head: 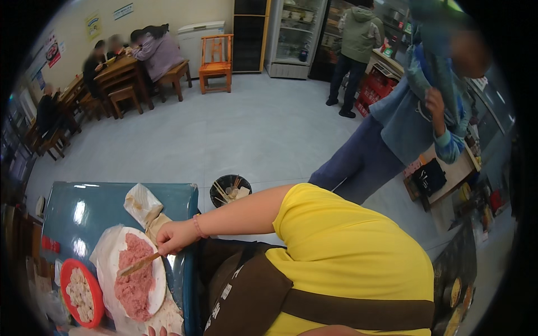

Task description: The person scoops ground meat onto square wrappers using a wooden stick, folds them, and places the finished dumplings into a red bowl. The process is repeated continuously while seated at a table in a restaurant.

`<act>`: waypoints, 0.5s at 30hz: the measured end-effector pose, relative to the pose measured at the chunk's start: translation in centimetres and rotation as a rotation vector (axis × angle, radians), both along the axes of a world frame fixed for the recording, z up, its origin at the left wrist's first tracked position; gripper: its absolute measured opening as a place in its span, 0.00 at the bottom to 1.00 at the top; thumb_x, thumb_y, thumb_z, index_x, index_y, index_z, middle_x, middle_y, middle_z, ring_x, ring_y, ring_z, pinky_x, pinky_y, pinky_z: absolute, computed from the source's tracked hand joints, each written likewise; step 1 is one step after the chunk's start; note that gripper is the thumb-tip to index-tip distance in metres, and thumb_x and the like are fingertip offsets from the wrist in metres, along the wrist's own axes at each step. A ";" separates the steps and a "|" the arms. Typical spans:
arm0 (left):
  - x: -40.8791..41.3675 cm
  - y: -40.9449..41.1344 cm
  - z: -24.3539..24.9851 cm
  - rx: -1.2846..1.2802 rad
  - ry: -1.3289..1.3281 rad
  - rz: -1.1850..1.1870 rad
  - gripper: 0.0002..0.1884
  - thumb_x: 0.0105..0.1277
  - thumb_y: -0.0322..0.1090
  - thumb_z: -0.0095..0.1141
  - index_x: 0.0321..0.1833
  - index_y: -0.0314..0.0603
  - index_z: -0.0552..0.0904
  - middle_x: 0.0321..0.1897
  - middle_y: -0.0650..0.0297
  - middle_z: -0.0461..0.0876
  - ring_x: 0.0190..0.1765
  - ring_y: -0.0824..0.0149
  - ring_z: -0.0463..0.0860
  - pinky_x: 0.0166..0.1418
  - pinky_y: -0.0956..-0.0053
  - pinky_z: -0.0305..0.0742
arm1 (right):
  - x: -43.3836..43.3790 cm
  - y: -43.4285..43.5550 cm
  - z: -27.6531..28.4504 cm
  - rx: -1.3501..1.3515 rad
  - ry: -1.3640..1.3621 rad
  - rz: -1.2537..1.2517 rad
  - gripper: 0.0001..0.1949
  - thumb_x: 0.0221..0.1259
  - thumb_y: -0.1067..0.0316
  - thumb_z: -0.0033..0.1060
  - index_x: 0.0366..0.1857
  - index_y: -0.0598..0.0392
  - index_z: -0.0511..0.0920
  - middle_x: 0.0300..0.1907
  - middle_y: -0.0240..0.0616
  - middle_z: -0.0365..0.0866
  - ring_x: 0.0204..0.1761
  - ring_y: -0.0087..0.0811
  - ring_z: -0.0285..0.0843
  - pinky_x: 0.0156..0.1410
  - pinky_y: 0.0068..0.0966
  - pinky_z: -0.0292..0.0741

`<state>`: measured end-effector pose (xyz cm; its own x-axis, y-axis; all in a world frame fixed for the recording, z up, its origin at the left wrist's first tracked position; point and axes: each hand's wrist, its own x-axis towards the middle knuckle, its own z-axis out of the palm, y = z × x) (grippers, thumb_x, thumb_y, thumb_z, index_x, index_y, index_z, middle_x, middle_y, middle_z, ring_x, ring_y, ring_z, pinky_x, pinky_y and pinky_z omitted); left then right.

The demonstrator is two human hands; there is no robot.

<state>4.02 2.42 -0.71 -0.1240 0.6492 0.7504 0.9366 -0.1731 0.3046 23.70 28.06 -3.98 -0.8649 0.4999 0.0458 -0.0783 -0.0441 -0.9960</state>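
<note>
My right hand (174, 237), with a pink bracelet at the wrist, grips a flat wooden filling stick (138, 264). The stick's far end rests on ground pink meat (136, 290), heaped on a white oval plate (159, 277). Only the fingertips of my left hand (157, 332) show at the bottom edge, beside whitish, flour-like scraps (170, 315); whether they hold anything is hidden. Left of the plate, a red plastic basket (101, 306) holds several pale, dumpling-like pieces (80, 294). A crumpled plastic-wrapped bundle (143, 203) lies beyond the plate.
The blue-green table (105, 201) has its near edge by my apron. A black waste bin (230, 189) stands on the floor past the corner. A person in blue (412, 105) stands close by; another (357, 46) is by the fridges. Several people sit at wooden tables (119, 67).
</note>
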 end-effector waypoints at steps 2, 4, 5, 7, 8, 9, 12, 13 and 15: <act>-1.6 -0.9 -1.1 -0.018 0.105 0.013 0.13 0.69 0.31 0.46 0.52 0.32 0.76 0.60 0.49 0.73 0.67 0.45 0.66 0.70 0.49 0.55 | 0.0 -0.1 0.2 0.075 -0.033 -0.021 0.11 0.64 0.60 0.60 0.29 0.55 0.81 0.20 0.26 0.76 0.22 0.17 0.69 0.27 0.17 0.66; -3.4 -2.2 -2.1 -0.062 0.190 0.018 0.14 0.69 0.31 0.45 0.54 0.31 0.75 0.61 0.50 0.72 0.68 0.46 0.65 0.71 0.51 0.54 | 0.7 -0.6 1.2 0.142 -0.075 -0.075 0.11 0.64 0.60 0.60 0.29 0.56 0.81 0.20 0.26 0.76 0.23 0.17 0.69 0.28 0.17 0.67; -3.7 -3.3 -2.1 -0.094 0.179 0.038 0.15 0.70 0.30 0.45 0.55 0.31 0.74 0.62 0.50 0.72 0.68 0.46 0.65 0.71 0.52 0.54 | 1.0 -0.7 2.0 0.169 -0.090 -0.105 0.10 0.64 0.61 0.60 0.29 0.56 0.81 0.21 0.26 0.76 0.23 0.17 0.70 0.28 0.17 0.68; -2.4 -3.6 0.5 -0.123 0.054 0.046 0.14 0.68 0.31 0.46 0.53 0.35 0.76 0.58 0.50 0.75 0.67 0.46 0.68 0.73 0.47 0.49 | 1.3 -0.1 -0.2 0.022 -0.057 -0.151 0.09 0.63 0.61 0.62 0.31 0.55 0.82 0.24 0.26 0.78 0.25 0.15 0.71 0.29 0.17 0.69; -2.1 -3.4 1.1 -0.134 0.017 0.061 0.11 0.67 0.30 0.48 0.49 0.36 0.77 0.55 0.50 0.76 0.65 0.45 0.69 0.72 0.45 0.50 | 1.6 -0.2 -0.1 0.059 -0.136 -0.248 0.09 0.63 0.61 0.61 0.32 0.54 0.82 0.24 0.27 0.78 0.25 0.16 0.72 0.29 0.16 0.70; -2.2 -3.6 1.4 -0.156 -0.028 0.087 0.09 0.65 0.28 0.49 0.45 0.37 0.78 0.53 0.50 0.78 0.64 0.43 0.71 0.71 0.43 0.51 | 2.0 -1.0 1.1 -0.025 -0.117 -0.241 0.09 0.64 0.61 0.60 0.32 0.54 0.82 0.24 0.27 0.78 0.26 0.16 0.73 0.30 0.14 0.70; -2.9 -5.2 2.0 -0.153 -0.014 0.199 0.09 0.59 0.25 0.52 0.41 0.37 0.81 0.50 0.51 0.79 0.61 0.42 0.73 0.68 0.47 0.60 | 2.3 -2.0 -0.1 0.046 -0.192 -0.310 0.09 0.64 0.60 0.58 0.33 0.53 0.81 0.25 0.27 0.78 0.26 0.16 0.72 0.30 0.12 0.68; -3.7 -6.0 2.9 -0.164 0.003 0.236 0.10 0.57 0.24 0.52 0.42 0.37 0.81 0.51 0.51 0.79 0.60 0.43 0.74 0.67 0.49 0.62 | 1.8 -2.2 0.7 0.027 -0.165 -0.288 0.09 0.65 0.60 0.57 0.31 0.53 0.80 0.25 0.28 0.78 0.25 0.15 0.71 0.30 0.12 0.67; -5.0 -6.6 3.4 -0.173 0.008 0.369 0.11 0.56 0.23 0.55 0.42 0.39 0.81 0.50 0.53 0.79 0.58 0.47 0.75 0.65 0.52 0.65 | 1.2 -1.2 -0.2 0.032 -0.129 -0.288 0.10 0.67 0.60 0.55 0.30 0.54 0.76 0.24 0.29 0.75 0.22 0.16 0.65 0.28 0.12 0.62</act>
